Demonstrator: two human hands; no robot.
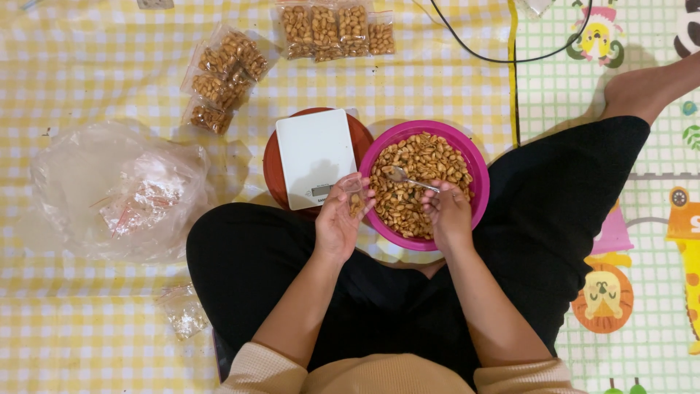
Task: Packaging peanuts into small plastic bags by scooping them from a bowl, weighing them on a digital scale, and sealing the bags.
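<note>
I sit cross-legged with a pink bowl [477, 169] of roasted peanuts [423, 157] before my knees. My left hand [339, 219] holds a small clear plastic bag [355, 191] with a few peanuts in it, at the bowl's left rim. My right hand [446, 211] grips a metal spoon [405, 177] whose head lies over the peanuts, pointing toward the bag. A white kitchen scale [313, 155] rests on a red plate [271, 166] just left of the bowl.
Filled peanut packets lie at the back left [222, 76] and in a row at the back centre [337, 31]. A large crumpled clear plastic bag [120, 190] sits to my left; a small empty bag [182, 310] lies by my left knee. A black cable [510, 55] crosses behind.
</note>
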